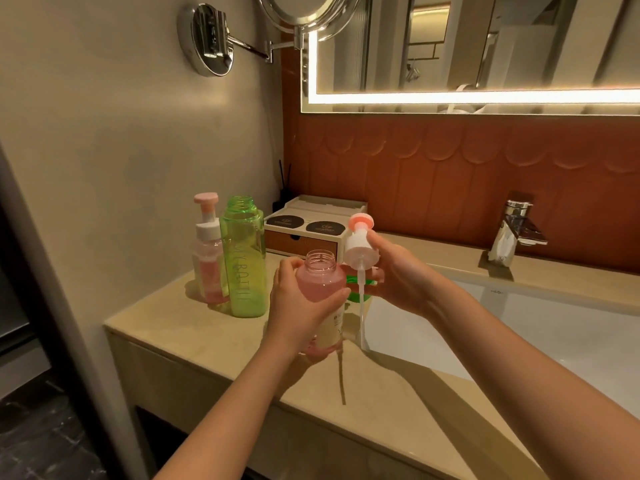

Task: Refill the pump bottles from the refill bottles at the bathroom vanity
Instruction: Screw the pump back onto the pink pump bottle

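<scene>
Left hand (298, 306): grips pink pump bottle (320, 282) over counter (207, 327).
Right hand (398, 275): holds pump head (358, 247) beside bottle's mouth.
Green refill bottle (244, 258): uncapped, counter's left edge.

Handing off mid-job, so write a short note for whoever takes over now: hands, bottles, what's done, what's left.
Left hand grips the pink bottle, neck open.
Right hand holds the pump head, its tube hanging outside the bottle.
Green bottle stands uncapped on the counter; second pump bottle, pump on, stands left of it.
Done: pump off, green bottle opened; the held bottle looks nearly full.
Left: probably refit the pump; check the second bottle's level.
</scene>
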The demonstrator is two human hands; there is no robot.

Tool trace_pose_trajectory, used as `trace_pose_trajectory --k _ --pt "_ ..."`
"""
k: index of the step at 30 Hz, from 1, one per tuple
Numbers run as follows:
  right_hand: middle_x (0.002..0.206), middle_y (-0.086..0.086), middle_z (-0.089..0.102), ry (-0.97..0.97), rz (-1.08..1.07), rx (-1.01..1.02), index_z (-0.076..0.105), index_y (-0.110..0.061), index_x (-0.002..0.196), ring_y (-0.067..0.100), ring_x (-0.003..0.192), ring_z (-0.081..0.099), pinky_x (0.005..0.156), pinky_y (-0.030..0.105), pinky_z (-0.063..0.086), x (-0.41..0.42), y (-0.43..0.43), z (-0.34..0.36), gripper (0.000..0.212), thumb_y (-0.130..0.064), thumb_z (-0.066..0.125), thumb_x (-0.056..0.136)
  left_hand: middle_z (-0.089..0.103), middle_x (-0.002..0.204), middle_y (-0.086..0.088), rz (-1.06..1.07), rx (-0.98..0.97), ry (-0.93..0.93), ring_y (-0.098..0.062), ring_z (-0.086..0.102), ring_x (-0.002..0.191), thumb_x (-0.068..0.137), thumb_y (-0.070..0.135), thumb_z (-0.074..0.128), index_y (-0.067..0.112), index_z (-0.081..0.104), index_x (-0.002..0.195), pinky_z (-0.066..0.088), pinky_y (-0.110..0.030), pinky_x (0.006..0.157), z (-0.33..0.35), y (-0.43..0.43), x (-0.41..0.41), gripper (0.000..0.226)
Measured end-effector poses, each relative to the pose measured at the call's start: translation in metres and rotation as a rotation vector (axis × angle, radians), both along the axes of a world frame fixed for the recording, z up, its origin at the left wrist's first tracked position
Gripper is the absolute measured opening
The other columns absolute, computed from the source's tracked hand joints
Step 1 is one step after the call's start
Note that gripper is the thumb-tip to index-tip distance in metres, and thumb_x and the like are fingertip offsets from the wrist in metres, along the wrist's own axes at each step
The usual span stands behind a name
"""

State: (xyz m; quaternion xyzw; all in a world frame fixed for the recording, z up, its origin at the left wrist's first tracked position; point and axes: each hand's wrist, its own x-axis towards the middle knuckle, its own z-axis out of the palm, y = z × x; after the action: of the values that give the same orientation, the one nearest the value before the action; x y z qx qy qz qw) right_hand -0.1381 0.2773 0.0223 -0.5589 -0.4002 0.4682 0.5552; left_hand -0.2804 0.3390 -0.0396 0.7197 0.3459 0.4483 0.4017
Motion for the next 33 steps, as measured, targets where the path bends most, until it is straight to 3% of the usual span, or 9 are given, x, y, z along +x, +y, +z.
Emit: trace_pose_trajectory --k 4,10,15,19,23,27,31,33 --pt "0.105 0.001 0.055 0.061 -0.075 0.06 0.041 -0.023 0.113 0.019 0.1 0.058 0.09 0.039 0.043 0.0 -0.015 0.006 0.03 -0.046 0.038 0.094 0.055 0.104 0.017 -0.091 -0.055 -0.138 -0.005 0.056 0.097 0.065 0.024 0.083 0.028 0.039 0.114 0.045 -0.016 0.071 -0.004 -0.009 -0.001 0.066" --pt "0.102 0.004 0.057 0.309 -0.326 0.3 0.043 -0.017 0.106 0.024 0.107 0.056 0.08 0.034 0.046 -0.001 -0.028 0.03 0.026 -0.041 0.041 0.095 0.061 0.109 0.012 -0.211 -0.067 -0.23 -0.012 0.061 0.102 0.058 0.02 0.087 0.034 0.047 0.109 0.052 -0.028 0.081 -0.013 -0.013 0.003 0.067" --pt "0.092 -0.007 0.054 0.178 -0.537 0.431 0.039 -0.014 0.136 0.017 0.103 0.054 0.092 0.035 0.045 -0.005 -0.023 0.04 0.044 -0.035 0.042 0.097 0.063 0.108 0.013 -0.214 -0.046 -0.304 -0.01 0.062 0.1 0.045 0.046 0.079 0.035 0.052 0.107 0.052 -0.029 0.083 -0.02 -0.017 0.007 0.069" --pt "0.089 -0.011 0.051 0.094 -0.594 0.492 0.044 -0.016 0.129 0.013 0.094 0.052 0.095 0.033 0.043 -0.011 -0.018 0.039 0.037 -0.034 0.042 0.097 0.064 0.101 0.019 -0.212 -0.03 -0.323 0.0 0.063 0.094 0.044 0.047 0.076 0.036 0.052 0.105 0.052 -0.021 0.079 -0.021 -0.018 0.009 0.066" --pt "0.089 -0.012 0.051 0.012 -0.594 0.486 0.047 -0.021 0.115 0.011 0.084 0.052 0.086 0.027 0.042 -0.014 -0.015 0.034 0.022 -0.033 0.043 0.097 0.063 0.103 0.018 -0.214 -0.024 -0.32 0.002 0.062 0.093 0.045 0.048 0.075 0.036 0.051 0.106 0.051 -0.014 0.075 -0.021 -0.019 0.009 0.066" --pt "0.095 -0.01 0.056 -0.123 -0.502 0.495 0.049 -0.021 0.111 0.011 0.091 0.056 0.073 0.02 0.045 -0.017 -0.018 0.026 0.019 -0.031 0.048 0.095 0.063 0.104 0.015 -0.218 -0.009 -0.328 0.0 0.062 0.094 0.046 0.047 0.075 0.034 0.051 0.106 0.051 -0.015 0.076 -0.021 -0.02 0.009 0.066" --pt "0.112 -0.002 0.059 -0.275 -0.255 0.435 0.052 -0.023 0.118 0.016 0.108 0.055 0.092 0.032 0.045 -0.02 -0.022 0.015 0.028 -0.027 0.054 0.091 0.065 0.107 0.006 -0.228 -0.007 -0.346 -0.012 0.064 0.099 0.047 0.043 0.077 0.029 0.052 0.108 0.053 -0.025 0.083 -0.022 -0.018 0.01 0.067" --pt "0.111 -0.009 0.058 -0.34 -0.135 0.393 0.051 -0.028 0.115 0.011 0.106 0.055 0.088 0.026 0.044 -0.022 -0.023 0.012 0.026 -0.024 0.056 0.09 0.066 0.105 0.006 -0.229 -0.009 -0.349 -0.013 0.065 0.098 0.048 0.042 0.076 0.028 0.053 0.107 0.052 -0.028 0.084 -0.022 -0.018 0.01 0.066"
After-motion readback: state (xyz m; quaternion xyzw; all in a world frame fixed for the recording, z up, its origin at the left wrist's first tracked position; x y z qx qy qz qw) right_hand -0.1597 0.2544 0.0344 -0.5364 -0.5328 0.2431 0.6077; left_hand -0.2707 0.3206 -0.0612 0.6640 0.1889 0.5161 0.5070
